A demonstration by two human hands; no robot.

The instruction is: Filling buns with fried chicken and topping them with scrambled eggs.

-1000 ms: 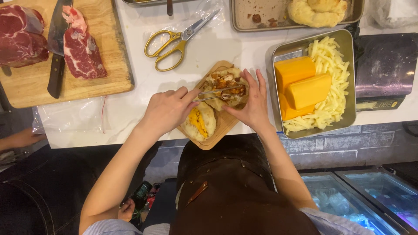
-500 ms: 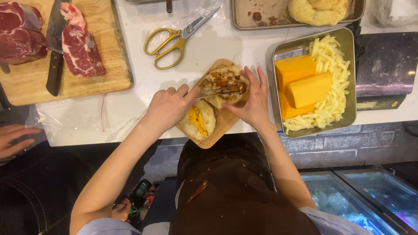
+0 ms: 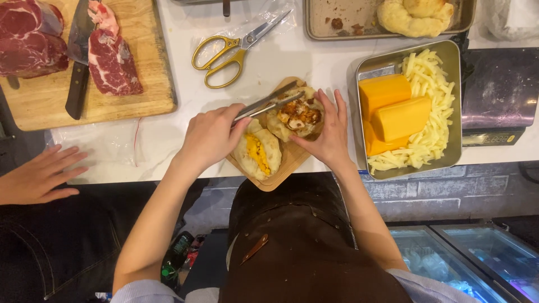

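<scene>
The left hand (image 3: 210, 137) grips metal tongs (image 3: 269, 104) whose long axis slants up-right, tips over the filled bun (image 3: 296, 116) on the wooden board (image 3: 286, 163). The right hand (image 3: 331, 134), fingers spread, cups that bun's right side.

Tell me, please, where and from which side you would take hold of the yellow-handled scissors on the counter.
Take the yellow-handled scissors by the two yellow loops at their lower-left end, coming from the counter's front edge; the blades point up-right toward the baking tray, away from the left hand.
</scene>
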